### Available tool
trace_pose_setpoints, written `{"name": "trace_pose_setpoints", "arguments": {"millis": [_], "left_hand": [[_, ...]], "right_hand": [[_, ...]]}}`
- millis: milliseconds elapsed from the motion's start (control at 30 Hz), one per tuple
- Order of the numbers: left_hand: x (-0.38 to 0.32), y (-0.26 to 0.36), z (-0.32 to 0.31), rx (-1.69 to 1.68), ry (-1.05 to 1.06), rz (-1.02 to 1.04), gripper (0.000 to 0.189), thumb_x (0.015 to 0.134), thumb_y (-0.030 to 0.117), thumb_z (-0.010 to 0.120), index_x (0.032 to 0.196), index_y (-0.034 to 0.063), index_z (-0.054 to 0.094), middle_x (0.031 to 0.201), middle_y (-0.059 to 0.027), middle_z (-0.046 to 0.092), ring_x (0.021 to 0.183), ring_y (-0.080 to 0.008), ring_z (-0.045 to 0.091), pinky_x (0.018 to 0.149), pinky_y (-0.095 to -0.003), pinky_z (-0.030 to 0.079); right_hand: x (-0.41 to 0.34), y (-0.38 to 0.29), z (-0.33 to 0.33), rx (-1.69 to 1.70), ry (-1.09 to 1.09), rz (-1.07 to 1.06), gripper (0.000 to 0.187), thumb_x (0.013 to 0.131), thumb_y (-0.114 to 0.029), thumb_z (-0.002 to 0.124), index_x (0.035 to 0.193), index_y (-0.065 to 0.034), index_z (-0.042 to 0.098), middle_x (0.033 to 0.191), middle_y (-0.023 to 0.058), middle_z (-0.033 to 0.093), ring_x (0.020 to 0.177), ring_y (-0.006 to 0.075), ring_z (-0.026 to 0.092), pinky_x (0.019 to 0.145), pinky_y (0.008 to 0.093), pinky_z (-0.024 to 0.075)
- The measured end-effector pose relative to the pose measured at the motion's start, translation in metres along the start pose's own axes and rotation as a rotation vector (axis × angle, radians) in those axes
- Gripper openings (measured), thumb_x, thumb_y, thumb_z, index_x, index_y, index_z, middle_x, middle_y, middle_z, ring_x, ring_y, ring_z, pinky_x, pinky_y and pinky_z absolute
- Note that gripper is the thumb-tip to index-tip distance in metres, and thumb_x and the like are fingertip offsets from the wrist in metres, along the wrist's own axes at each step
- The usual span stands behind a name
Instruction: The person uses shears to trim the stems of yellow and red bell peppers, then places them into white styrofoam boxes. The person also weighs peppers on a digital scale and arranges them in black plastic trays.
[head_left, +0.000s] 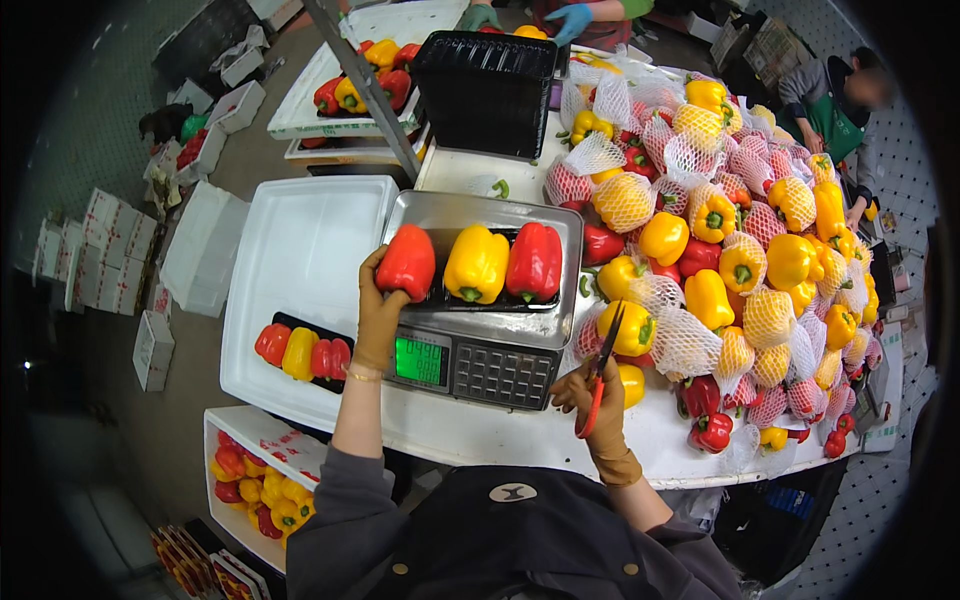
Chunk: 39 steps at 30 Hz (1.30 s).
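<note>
My left hand (381, 307), in a brown glove, grips a red bell pepper (406, 262) at the left end of a black tray (444, 300). The tray lies on the steel pan of a digital scale (480, 330) and also bears a yellow bell pepper (476, 264) and another red bell pepper (535, 262). My right hand (596, 394), gloved too, holds scissors (600, 375) by their red handles right of the scale's keypad, blades pointing up and away. Whether the blades are fully together I cannot tell.
A heap of bell peppers (705, 296), many in foam nets, covers the right side. Left stands a white foam lid (300, 217) with a packed tray of peppers (300, 352). Black trays (484, 97) are stacked behind the scale. A co-worker's blue-gloved hand (571, 21) is beyond; another person (832, 105) is at right.
</note>
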<state>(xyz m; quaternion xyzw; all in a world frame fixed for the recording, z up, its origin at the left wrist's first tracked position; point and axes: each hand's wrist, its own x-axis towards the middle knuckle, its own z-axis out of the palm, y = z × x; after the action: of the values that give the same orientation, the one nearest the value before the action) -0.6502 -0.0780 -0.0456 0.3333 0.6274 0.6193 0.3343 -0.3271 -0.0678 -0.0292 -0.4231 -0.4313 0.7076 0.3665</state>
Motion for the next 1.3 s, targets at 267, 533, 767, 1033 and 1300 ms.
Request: {"name": "trace_pose_setpoints", "arguments": {"millis": [267,533,767,1033,1300], "left_hand": [[0.038,0.006,-0.029,0.358,-0.354,0.085,0.047,0.074,-0.005,0.050,0.119,0.0047,0.056,0.147,-0.0146,0.041,0.137,-0.0284,0.037,0.115,-0.0389,0.027],[0.035,0.014,-0.049,0.252,-0.035,-0.056,0.038,0.095,0.015,0.057,0.129,0.0000,0.054,0.127,-0.0108,0.057,0.117,-0.0202,0.054,0.101,-0.0325,0.041],[0.031,-0.018,-0.040,0.133,-0.089,-0.237,0.052,0.095,0.026,0.060,0.138,0.0003,0.043,0.129,-0.0148,0.056,0.114,-0.0208,0.055,0.096,-0.0314,0.045],[0.029,-0.045,-0.032,0.092,0.062,0.028,0.051,0.089,0.019,0.068,0.132,0.0001,0.046,0.120,-0.0142,0.059,0.113,-0.0212,0.056,0.099,-0.0331,0.044],[0.051,0.010,-0.226,0.137,0.377,0.039,0.036,0.089,0.014,0.050,0.122,0.0058,0.060,0.102,-0.0062,0.063,0.092,-0.0137,0.057,0.083,-0.0247,0.047]], "right_hand": [[0.082,-0.019,-0.025,-0.191,0.157,-0.144,0.017,0.093,-0.014,0.062,0.099,-0.0026,0.051,0.092,0.0084,0.066,0.076,0.0099,0.060,0.061,0.0226,0.0442],[0.180,-0.006,-0.028,-0.598,0.066,-0.282,0.032,0.090,-0.022,0.067,0.108,0.0004,0.053,0.094,0.0068,0.060,0.079,0.0120,0.053,0.070,0.0270,0.0456],[0.188,0.005,-0.024,-0.695,0.036,-0.249,0.033,0.089,-0.027,0.064,0.099,0.0009,0.050,0.075,0.0135,0.056,0.066,0.0222,0.055,0.060,0.0375,0.0438],[0.160,0.007,0.019,-0.454,0.031,-0.074,0.035,0.085,-0.019,0.072,0.106,-0.0022,0.049,0.090,0.0067,0.058,0.076,0.0137,0.055,0.064,0.0291,0.0483],[0.117,0.040,0.227,-0.360,-0.374,-0.124,0.046,0.085,-0.022,0.069,0.113,-0.0002,0.041,0.096,0.0122,0.055,0.083,0.0179,0.055,0.070,0.0331,0.0487]]}}
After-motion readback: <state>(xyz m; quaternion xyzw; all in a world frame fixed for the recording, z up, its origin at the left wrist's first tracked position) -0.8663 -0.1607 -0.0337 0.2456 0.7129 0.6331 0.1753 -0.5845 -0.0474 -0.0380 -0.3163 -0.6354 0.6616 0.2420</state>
